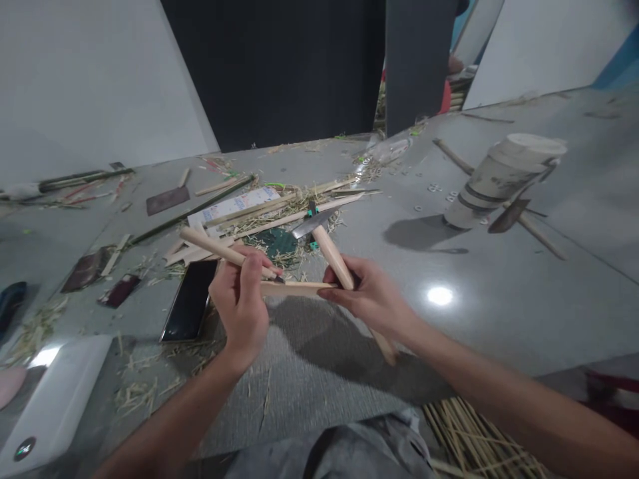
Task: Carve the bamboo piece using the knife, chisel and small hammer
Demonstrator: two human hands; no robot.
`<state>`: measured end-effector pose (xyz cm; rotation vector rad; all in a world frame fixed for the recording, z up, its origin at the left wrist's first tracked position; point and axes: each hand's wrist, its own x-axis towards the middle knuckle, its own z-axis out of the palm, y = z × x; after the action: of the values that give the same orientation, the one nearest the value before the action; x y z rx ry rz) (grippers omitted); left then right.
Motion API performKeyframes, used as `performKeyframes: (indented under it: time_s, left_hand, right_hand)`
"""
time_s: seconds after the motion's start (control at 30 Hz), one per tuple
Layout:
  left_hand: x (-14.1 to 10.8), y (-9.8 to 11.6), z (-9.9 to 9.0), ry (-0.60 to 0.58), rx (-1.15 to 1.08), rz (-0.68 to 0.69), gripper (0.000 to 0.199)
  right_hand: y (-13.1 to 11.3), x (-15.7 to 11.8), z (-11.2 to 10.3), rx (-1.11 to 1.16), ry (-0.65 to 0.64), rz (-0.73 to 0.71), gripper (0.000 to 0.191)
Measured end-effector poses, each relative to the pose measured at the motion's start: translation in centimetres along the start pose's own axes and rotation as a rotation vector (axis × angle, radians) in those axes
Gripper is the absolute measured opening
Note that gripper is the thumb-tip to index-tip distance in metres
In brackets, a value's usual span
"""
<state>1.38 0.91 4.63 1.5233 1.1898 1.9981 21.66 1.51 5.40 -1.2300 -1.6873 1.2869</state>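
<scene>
My left hand (242,299) is closed around a wooden-handled carving tool (212,247), whose small dark tip rests at a pale wooden strip (299,289). This strip runs level between both hands, and my left fingers are close to its left end. With its fingers wrapped, my right hand (367,293) grips a hammer (329,253) by its light wooden handle and pinches the strip's right end too. The metal hammer head points up and away, and the handle's end shows below my palm. A black phone (190,303) lies just left of my left hand.
Strips and shavings (264,213) litter the table, with a green mat (277,243) partly under them. A white cylinder (504,176) with dark bands stands at right beside a wooden-handled tool (542,238). A white device (57,399) lies lower left; thin sticks (474,439) are at lower right.
</scene>
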Motion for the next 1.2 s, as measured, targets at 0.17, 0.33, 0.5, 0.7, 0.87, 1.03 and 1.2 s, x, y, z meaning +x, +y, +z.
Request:
performKeyframes:
  time_s: [0.17,0.33,0.5,0.7,0.87,1.03,1.2]
  left_hand:
    - [0.0,0.1,0.1,0.005,-0.050,0.012,0.031]
    - [-0.1,0.3,0.1,0.019,-0.011,0.111,0.031]
    - [-0.1,0.4,-0.3,0.000,0.066,0.241,0.031]
    - [-0.2,0.4,-0.3,-0.053,0.098,0.286,0.016]
    - [0.2,0.3,0.4,-0.028,0.003,0.312,0.025]
    - [-0.1,0.3,0.6,-0.016,-0.004,0.307,0.023]
    - [-0.5,0.1,0.6,-0.016,0.041,0.300,0.020]
  right_hand:
    - [0.2,-0.1,-0.1,0.025,0.014,-0.022,0.020]
    - [0.4,-0.1,-0.1,0.065,-0.023,-0.017,0.024]
    - [0.1,-0.3,-0.2,0.114,-0.051,0.008,0.024]
    - [0.1,-0.3,-0.2,0.190,-0.071,0.044,0.023]
    - [0.5,-0.4,-0.3,0.264,-0.096,0.095,0.028]
    - [0.8,-0.4,-0.2,0.305,-0.108,0.130,0.029]
    - [1.0,-0.4,-0.2,0.331,-0.128,0.178,0.031]
